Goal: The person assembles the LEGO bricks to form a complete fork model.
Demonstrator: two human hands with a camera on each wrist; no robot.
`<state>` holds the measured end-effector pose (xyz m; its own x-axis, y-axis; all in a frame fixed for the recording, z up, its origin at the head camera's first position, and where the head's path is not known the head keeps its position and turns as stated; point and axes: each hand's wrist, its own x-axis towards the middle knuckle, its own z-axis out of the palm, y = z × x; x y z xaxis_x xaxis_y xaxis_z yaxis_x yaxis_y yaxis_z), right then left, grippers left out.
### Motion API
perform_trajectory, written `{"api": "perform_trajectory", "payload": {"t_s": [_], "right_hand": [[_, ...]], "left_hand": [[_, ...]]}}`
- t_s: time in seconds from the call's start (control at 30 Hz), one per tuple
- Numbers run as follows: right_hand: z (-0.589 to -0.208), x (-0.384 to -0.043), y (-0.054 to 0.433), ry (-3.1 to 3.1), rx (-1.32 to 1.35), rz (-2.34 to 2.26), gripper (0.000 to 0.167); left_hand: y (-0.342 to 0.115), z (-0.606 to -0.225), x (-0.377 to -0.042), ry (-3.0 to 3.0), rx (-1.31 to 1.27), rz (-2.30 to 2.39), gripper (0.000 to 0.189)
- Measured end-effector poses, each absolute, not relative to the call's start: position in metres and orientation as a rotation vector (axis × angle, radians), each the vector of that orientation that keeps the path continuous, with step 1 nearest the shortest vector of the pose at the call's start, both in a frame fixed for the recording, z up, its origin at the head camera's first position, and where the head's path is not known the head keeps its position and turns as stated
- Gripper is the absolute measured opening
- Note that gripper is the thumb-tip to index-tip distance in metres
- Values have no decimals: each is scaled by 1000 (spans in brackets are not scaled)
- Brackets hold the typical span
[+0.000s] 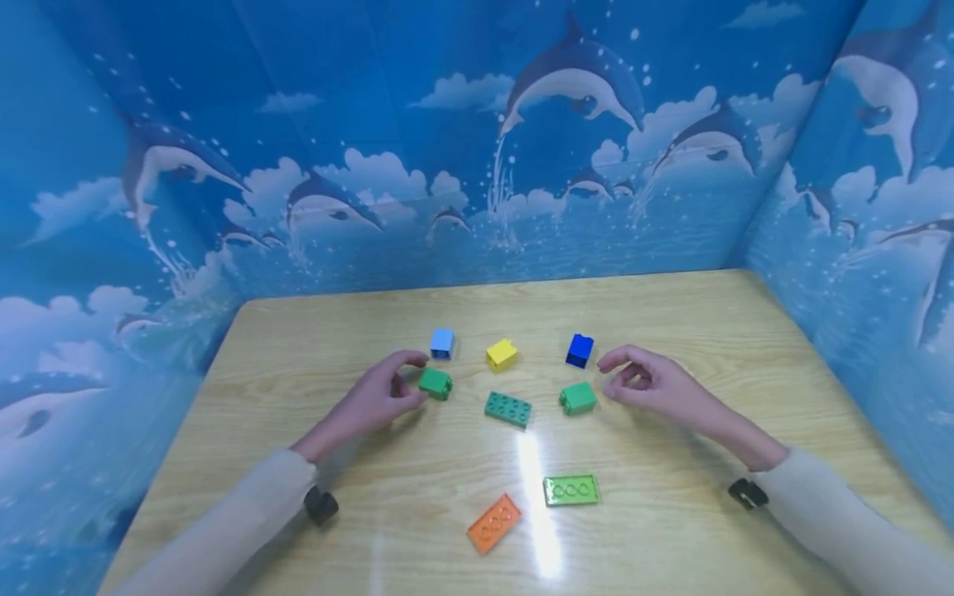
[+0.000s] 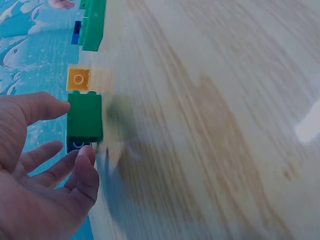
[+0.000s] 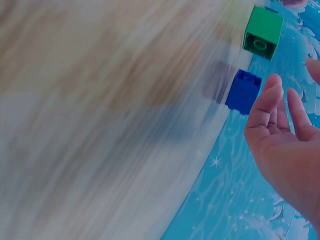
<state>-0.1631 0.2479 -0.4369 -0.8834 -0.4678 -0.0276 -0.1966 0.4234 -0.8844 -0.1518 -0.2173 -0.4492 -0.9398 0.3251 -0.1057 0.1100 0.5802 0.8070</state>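
My left hand [image 1: 376, 393] hovers at the left of a small green brick [image 1: 436, 383], thumb and index finger spread at its near sides. In the left wrist view the index tip comes right up to that green brick [image 2: 84, 117]; whether it touches, I cannot tell. My right hand [image 1: 656, 382] is held in the air with loosely bent fingers and nothing in them. To its left are a second green brick [image 1: 578, 398] and a dark blue brick [image 1: 580, 350]. The right wrist view shows the dark blue brick [image 3: 244, 91] apart from the fingers.
A light blue brick [image 1: 442, 343] and a yellow brick [image 1: 502, 354] lie farther back. A long green brick [image 1: 508, 409] sits between the hands. Nearer are an orange brick [image 1: 494, 524] and a lime green brick [image 1: 570, 490], both underside up. Dolphin-printed sheets [image 1: 462, 149] border the wooden table [image 1: 335, 331].
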Motion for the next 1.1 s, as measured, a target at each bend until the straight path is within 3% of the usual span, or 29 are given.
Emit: {"api": "perform_trajectory", "payload": {"t_s": [0.63, 0.9, 1.1], "right_hand": [[-448, -163, 223, 2323, -616, -1275, 59], [-448, -166, 217, 2385, -660, -1174, 43], [-449, -171, 214, 2422, -665, -1116, 33]], "left_hand": [[-202, -456, -162, 2561, 313, 1269, 54], [-199, -455, -163, 2554, 303, 1285, 36], [-203, -453, -163, 2528, 274, 1346, 33]]}}
